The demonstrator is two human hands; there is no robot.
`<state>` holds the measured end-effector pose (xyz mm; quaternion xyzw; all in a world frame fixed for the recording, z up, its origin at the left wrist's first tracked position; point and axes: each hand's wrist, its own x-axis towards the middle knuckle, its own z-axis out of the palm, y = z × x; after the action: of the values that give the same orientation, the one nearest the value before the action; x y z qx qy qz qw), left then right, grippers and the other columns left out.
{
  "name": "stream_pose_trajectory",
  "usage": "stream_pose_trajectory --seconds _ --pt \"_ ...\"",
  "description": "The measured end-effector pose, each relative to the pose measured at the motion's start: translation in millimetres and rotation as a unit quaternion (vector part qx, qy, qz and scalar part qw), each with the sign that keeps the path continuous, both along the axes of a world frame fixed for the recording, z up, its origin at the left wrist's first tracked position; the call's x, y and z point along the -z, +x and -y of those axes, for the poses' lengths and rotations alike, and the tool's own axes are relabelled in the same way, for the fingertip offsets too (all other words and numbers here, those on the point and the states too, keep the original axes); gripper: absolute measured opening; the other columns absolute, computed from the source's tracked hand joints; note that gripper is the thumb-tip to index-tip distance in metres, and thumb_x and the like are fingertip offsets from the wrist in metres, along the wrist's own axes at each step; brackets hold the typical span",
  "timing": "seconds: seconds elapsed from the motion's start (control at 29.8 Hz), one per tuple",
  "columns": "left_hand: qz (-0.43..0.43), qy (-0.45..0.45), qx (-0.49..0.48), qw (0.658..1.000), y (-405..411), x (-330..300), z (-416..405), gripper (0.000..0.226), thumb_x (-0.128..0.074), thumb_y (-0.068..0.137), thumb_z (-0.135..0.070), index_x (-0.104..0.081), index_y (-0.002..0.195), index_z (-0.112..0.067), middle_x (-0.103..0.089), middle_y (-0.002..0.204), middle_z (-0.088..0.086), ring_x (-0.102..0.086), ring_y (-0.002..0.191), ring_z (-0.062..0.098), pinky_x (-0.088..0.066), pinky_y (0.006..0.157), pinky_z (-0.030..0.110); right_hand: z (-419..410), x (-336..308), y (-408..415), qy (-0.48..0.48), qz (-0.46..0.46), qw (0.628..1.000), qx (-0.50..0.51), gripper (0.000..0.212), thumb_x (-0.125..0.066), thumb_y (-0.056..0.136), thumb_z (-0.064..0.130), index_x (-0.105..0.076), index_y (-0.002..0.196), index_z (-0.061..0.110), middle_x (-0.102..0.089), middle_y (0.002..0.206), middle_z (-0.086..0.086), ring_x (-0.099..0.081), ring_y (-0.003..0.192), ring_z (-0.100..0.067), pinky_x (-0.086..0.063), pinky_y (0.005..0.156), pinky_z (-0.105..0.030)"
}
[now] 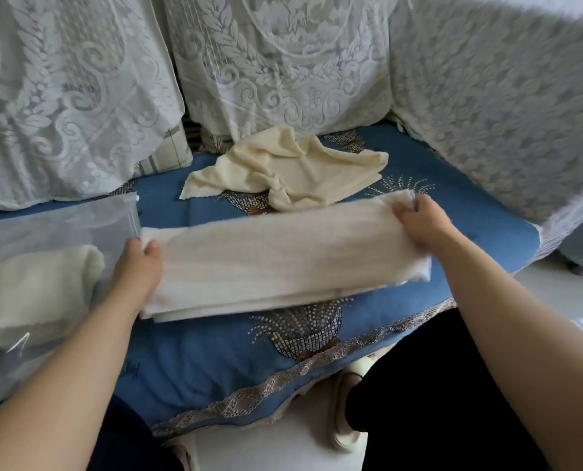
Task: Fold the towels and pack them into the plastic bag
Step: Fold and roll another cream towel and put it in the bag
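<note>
A cream towel (pixel 276 256) folded into a long strip lies across the blue sofa seat (pixel 215 355). My left hand (pixel 137 266) grips its left end, thumb on top. My right hand (pixel 422 226) grips its far right end, fingers curled round the edge. A second cream towel (pixel 283 171) lies crumpled behind it near the cushions. A clear plastic bag (pixel 52 226) lies at the left with a folded cream towel (pixel 42 294) inside it.
Lace-covered cushions (pixel 276 62) line the back, and a lace-covered armrest (pixel 501 107) rises at the right. The seat's front edge has a lace trim (pixel 283 382). My dark-clothed legs and a pale slipper (pixel 344 413) are below on the white floor.
</note>
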<state>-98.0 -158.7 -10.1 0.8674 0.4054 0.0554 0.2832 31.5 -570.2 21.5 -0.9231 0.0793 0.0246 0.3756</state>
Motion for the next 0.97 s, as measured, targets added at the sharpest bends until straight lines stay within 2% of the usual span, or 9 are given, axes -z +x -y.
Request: stream_pose_trajectory --seconds 0.1,0.2,0.3,0.37,0.5,0.7,0.77,0.84,0.97 --pt "0.026 -0.026 0.010 0.999 -3 5 5 0.042 -0.039 0.100 -0.034 -0.043 0.126 -0.002 -0.054 0.116 0.020 -0.051 0.113 0.041 -0.037 0.083 0.039 -8 12 8 0.017 -0.004 1.000 -0.001 0.032 -0.046 0.097 0.036 -0.045 0.112 0.008 -0.051 0.104 -0.008 -0.045 0.091 -0.024 -0.032 0.076 -0.032" --pt "0.054 -0.092 -0.007 0.994 -5 17 8 0.046 -0.049 0.096 -0.034 -0.049 0.121 0.004 -0.058 0.120 0.022 -0.055 0.110 0.041 -0.041 0.088 0.039 -14 26 16 0.012 -0.096 0.994 0.055 0.066 -0.042 0.097 0.047 -0.031 0.139 -0.003 -0.045 0.137 -0.021 -0.048 0.117 -0.035 -0.037 0.095 -0.037" --pt "0.026 -0.102 -0.008 0.994 -12 21 16 0.049 -0.048 0.097 -0.035 -0.040 0.125 0.004 -0.053 0.125 0.022 -0.052 0.113 0.040 -0.039 0.090 0.039 -19 36 16 -0.051 -0.161 0.985 0.039 0.085 -0.043 0.094 0.054 -0.013 0.147 -0.005 -0.028 0.150 -0.024 -0.033 0.135 -0.037 -0.029 0.109 -0.039" --pt "0.021 -0.090 0.014 0.996 -17 22 22 0.047 -0.045 0.098 -0.028 -0.033 0.131 0.003 -0.049 0.131 0.025 -0.050 0.116 0.040 -0.038 0.093 0.040 -22 38 7 -0.089 -0.145 0.985 -0.002 0.081 -0.048 0.094 0.047 -0.005 0.149 0.006 -0.034 0.146 -0.025 -0.040 0.130 -0.041 -0.034 0.105 -0.044" --pt "0.066 -0.029 0.050 0.996 -22 13 21 0.040 -0.042 0.099 -0.019 -0.031 0.136 -0.009 -0.049 0.132 0.021 -0.051 0.112 0.041 -0.038 0.091 0.041 -9 36 -3 -0.130 0.032 0.991 -0.029 0.058 -0.047 0.095 0.034 -0.017 0.144 0.031 -0.051 0.128 -0.019 -0.057 0.101 -0.037 -0.042 0.072 -0.039" --pt "0.012 -0.079 0.105 0.991 -35 28 31 0.068 -0.064 0.088 -0.024 -0.024 0.142 -0.012 -0.040 0.140 0.009 -0.047 0.118 0.033 -0.042 0.095 0.039 -5 49 -18 -0.322 -0.048 0.945 -0.022 0.059 -0.041 0.096 0.049 -0.022 0.143 0.018 -0.031 0.143 -0.018 -0.038 0.127 -0.039 -0.038 0.096 -0.048" --pt "0.014 -0.120 0.094 0.988 -35 22 34 0.078 -0.069 0.083 -0.021 -0.021 0.144 -0.021 -0.038 0.135 0.000 -0.050 0.104 0.030 -0.051 0.070 0.036 -22 42 -25 -0.373 0.059 0.922 -0.087 0.066 -0.041 0.093 0.056 -0.020 0.146 0.022 -0.029 0.148 -0.014 -0.031 0.133 -0.035 -0.032 0.105 -0.047" --pt "0.034 -0.149 0.080 0.985 -35 15 36 0.082 -0.067 0.082 -0.012 -0.018 0.145 -0.031 -0.037 0.137 0.000 -0.052 0.092 0.029 -0.047 0.051 0.031 -56 33 -41 -0.311 0.144 0.911 -0.230 0.067 -0.039 0.092 0.059 -0.018 0.149 0.029 -0.024 0.153 -0.006 -0.023 0.140 -0.029 -0.027 0.112 -0.046" --pt "0.122 -0.144 0.102 0.977 -39 -4 50 0.077 -0.055 0.081 -0.005 -0.024 0.141 -0.042 -0.036 0.140 -0.004 -0.056 0.095 0.030 -0.048 0.053 0.032 -135 59 -112 -0.268 0.126 0.808 -0.510 0.066 -0.017 0.093 0.061 -0.005 0.152 0.033 0.003 0.160 0.007 0.008 0.147 -0.020 0.004 0.118 -0.047"
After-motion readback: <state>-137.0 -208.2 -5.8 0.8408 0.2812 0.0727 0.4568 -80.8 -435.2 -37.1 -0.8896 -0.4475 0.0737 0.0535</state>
